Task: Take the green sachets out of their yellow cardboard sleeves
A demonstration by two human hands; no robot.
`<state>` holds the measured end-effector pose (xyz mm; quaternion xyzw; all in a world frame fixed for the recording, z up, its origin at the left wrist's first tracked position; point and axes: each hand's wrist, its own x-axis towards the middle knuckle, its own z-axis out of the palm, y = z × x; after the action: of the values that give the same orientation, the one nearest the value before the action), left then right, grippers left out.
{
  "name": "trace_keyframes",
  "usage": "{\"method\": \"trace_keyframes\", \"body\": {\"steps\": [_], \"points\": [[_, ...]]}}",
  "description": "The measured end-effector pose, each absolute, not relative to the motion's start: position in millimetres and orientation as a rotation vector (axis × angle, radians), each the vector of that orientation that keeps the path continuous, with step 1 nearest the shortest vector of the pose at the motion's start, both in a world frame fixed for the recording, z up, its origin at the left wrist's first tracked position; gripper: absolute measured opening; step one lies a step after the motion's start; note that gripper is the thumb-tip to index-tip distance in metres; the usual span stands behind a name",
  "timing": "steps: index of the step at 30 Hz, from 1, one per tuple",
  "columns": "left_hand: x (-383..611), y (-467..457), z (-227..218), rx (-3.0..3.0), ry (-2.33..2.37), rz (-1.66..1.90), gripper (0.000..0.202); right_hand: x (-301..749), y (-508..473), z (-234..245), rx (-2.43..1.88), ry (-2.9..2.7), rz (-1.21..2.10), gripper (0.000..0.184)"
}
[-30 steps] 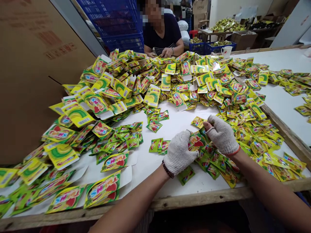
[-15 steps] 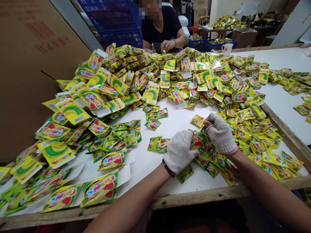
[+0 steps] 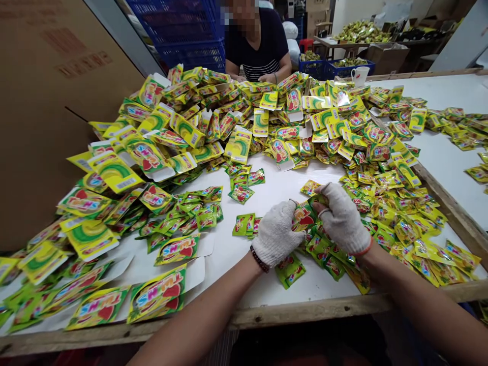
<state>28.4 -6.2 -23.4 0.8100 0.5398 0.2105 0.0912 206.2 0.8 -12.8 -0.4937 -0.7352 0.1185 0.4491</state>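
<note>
Both my hands wear white knit gloves with the fingertips cut off. My left hand (image 3: 277, 233) is closed around a green and yellow packet box (image 3: 304, 215) with red lettering. My right hand (image 3: 343, 217) pinches small sachets at the open end of that box. Under and around my hands lies a heap of small green sachets (image 3: 331, 254). A single sachet (image 3: 290, 269) lies just below my left wrist.
Flat yellow-green cartons (image 3: 163, 292) lie at the near left on the white table (image 3: 267, 193), and a big pile of them (image 3: 236, 122) spreads across the far side. A person in a dark top (image 3: 259, 46) works opposite. A wooden rail (image 3: 442, 195) borders the right.
My hands have shifted slightly left and closer together around the box. The view has tilted a little; the person opposite has lowered both hands to the pile.
</note>
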Motion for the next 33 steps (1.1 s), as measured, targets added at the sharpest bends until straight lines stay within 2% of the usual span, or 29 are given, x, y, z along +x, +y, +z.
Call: {"method": "trace_keyframes", "body": {"steps": [2, 5, 9, 16, 24, 27, 31, 33], "points": [[30, -7, -23, 2.422, 1.651, 0.583, 0.040, 201, 0, -15, -1.191, -1.786, 0.278, 0.023], [31, -8, -21, 2.358, 1.668, 0.590, 0.043, 204, 1, -9, -1.296, -1.624, 0.482, 0.022], [30, -6, -18, 2.125, 1.629, 0.617, 0.035, 214, 6, 0, -1.361, -1.403, 0.665, 0.023], [30, -6, -20, 2.126, 1.523, 0.699, 0.039, 204, 2, -4, -1.411, -1.395, 0.463, 0.022], [29, -6, -22, 2.140, 1.522, 0.777, 0.037, 208, 0, -4, -1.333, -1.798, 0.271, 0.019], [30, -9, -23, 2.267, 1.556, 0.768, 0.039, 206, -2, -8, -1.203, -1.929, 0.156, 0.028], [28, -8, -21, 2.386, 1.624, 0.713, 0.041, 208, -2, -6, -1.171, -1.920, 0.321, 0.039], [25, -5, -20, 2.407, 1.646, 0.708, 0.044, 213, 0, 0, -1.237, -1.846, 0.438, 0.037]]}}
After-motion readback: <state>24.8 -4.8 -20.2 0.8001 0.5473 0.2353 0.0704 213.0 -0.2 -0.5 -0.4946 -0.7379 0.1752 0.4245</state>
